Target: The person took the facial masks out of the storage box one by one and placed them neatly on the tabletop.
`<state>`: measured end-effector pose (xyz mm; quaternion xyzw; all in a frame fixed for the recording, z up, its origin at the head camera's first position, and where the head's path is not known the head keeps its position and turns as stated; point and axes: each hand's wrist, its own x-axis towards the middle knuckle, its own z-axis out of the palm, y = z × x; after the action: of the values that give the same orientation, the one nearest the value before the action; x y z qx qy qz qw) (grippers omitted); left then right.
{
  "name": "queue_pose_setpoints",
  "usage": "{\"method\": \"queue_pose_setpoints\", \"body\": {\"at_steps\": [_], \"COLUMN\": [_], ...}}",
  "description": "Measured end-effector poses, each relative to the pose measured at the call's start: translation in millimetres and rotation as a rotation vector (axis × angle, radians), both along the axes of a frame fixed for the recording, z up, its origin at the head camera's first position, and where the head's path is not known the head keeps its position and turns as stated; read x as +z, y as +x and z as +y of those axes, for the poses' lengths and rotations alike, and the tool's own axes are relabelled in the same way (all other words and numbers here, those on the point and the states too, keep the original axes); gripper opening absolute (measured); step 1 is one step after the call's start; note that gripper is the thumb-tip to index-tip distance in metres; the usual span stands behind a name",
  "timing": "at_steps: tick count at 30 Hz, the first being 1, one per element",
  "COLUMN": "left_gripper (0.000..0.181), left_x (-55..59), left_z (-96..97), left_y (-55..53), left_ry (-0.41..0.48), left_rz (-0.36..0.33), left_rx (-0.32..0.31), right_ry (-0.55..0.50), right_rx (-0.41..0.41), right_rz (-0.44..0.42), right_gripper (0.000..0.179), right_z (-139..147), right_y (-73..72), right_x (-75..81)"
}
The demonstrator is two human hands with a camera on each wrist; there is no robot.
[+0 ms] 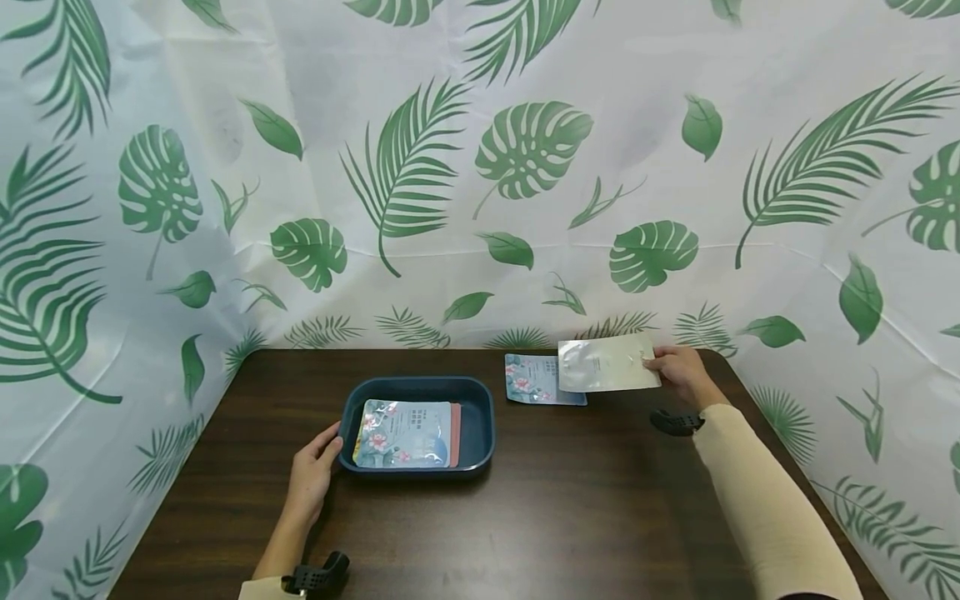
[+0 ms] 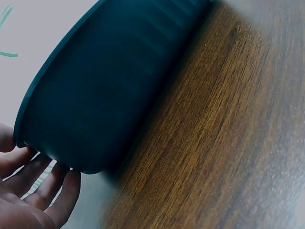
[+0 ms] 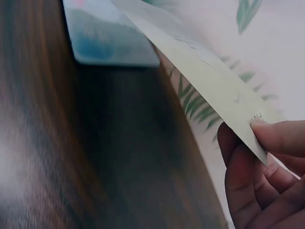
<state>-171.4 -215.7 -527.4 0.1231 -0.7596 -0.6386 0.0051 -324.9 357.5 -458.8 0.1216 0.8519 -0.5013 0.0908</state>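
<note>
My right hand (image 1: 684,372) pinches the right end of a pale cream sachet (image 1: 609,363) between thumb and fingers, near the table's far edge. In the head view this sachet overlaps a light blue floral sachet (image 1: 532,380) lying on the table. The right wrist view shows the cream sachet (image 3: 209,81) slanting above the blue one (image 3: 112,40). My left hand (image 1: 313,471) holds the left end of a dark blue plastic tray (image 1: 480,442), thumb at the rim and fingers (image 2: 71,191) against its outer wall. Inside lies another blue floral sachet (image 1: 405,433), over a pink one (image 1: 455,433).
The dark wood table (image 1: 570,517) extends in front of the tray and to its right. A white sheet (image 1: 525,275) printed with green leaves hangs behind the table and along both sides. A yellow edge shows under the sachets in the tray.
</note>
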Motion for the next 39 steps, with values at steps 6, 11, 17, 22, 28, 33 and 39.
{"method": "queue_pose_setpoints", "body": {"at_steps": [6,11,17,22,28,33,39], "left_gripper": [0.044,0.044,0.044,0.045,0.044,0.045,0.045], "left_x": [2.5,3.3,2.3,1.6,1.9,2.1,2.0], "left_z": [-0.6,-1.2,-3.0,-2.5,-3.0,-3.1,-2.4], "left_y": [-2.3,-3.1,-2.3,-2.4,-1.7,-0.8,-1.2], "left_ry": [0.012,0.011,-0.007,-0.004,-0.003,0.002,0.01], "left_rz": [0.004,-0.004,-0.013,-0.017,-0.009,-0.015,-0.023], "left_rx": [0.001,0.0,0.002,-0.006,0.003,-0.003,0.001], "right_ry": [0.031,0.047,0.056,0.102,0.214,0.261,0.26], "right_rx": [-0.027,-0.06,-0.08,-0.122,-0.217,-0.285,-0.33], "right_rz": [-0.025,-0.018,-0.007,-0.01,0.04,0.025,0.013], "right_gripper": [0.046,0.045,0.044,0.043,0.036,0.034,0.034], "right_z": [10.3,16.6,20.8,19.9,14.5,15.5,17.7], "right_y": [0.5,1.1,-0.7,2.9,6.5,2.8,0.9], "right_x": [-11.5,-19.5,-29.8,-33.7,-35.9,-42.5,-49.7]}}
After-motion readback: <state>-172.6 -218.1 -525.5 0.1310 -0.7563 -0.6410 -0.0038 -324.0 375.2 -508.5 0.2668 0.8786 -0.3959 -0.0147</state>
